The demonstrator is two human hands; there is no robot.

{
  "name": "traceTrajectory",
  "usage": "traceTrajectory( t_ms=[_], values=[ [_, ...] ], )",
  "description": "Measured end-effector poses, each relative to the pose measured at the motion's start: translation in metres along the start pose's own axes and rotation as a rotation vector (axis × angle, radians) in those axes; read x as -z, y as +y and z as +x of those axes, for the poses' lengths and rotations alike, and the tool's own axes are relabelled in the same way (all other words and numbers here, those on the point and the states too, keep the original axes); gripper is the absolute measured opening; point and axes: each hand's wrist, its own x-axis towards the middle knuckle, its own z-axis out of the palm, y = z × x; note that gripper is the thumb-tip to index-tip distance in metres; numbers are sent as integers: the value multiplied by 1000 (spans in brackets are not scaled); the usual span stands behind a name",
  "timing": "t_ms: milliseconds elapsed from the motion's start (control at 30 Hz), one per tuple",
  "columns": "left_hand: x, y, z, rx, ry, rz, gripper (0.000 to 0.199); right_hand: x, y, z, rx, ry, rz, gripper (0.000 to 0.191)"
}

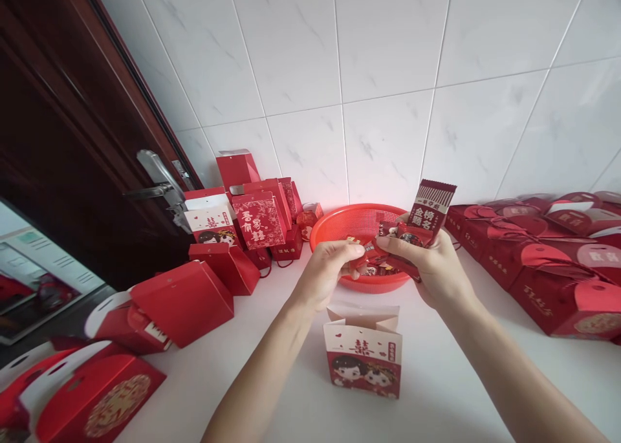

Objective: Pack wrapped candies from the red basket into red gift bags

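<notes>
Over the front of a red plastic basket [325, 226], my right hand [436, 262] is closed around several wrapped snacks. A long dark-red packet [429, 205] with white characters sticks up from it. My left hand [327, 268] pinches a small red candy wrapper [372, 254] close to the right hand's thumb. More wrapped sweets [381, 270] lie in the basket below, partly hidden by the hands. Nearer me, an upright gift box [363, 359], white above and red below with two cartoon figures, stands with its top open.
Several red gift boxes [257, 220] stand at the left, with larger ones [101, 391] at the near left. Rows of dark-red boxes [538, 262] line the right side. A tiled wall [388, 139] is behind, and a dark door [97, 107] with a metal handle [162, 187] at left.
</notes>
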Motion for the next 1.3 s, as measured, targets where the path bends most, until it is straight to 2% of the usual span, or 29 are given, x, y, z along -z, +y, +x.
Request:
traceTrajectory(
  t_ms=[700,1300],
  values=[
    [-2,6,-1,0,32,61,30,0,2,2,-22,-94,77,22],
    [1,3,0,23,38,38,28,0,3,3,-25,-129,98,18]
  ],
)
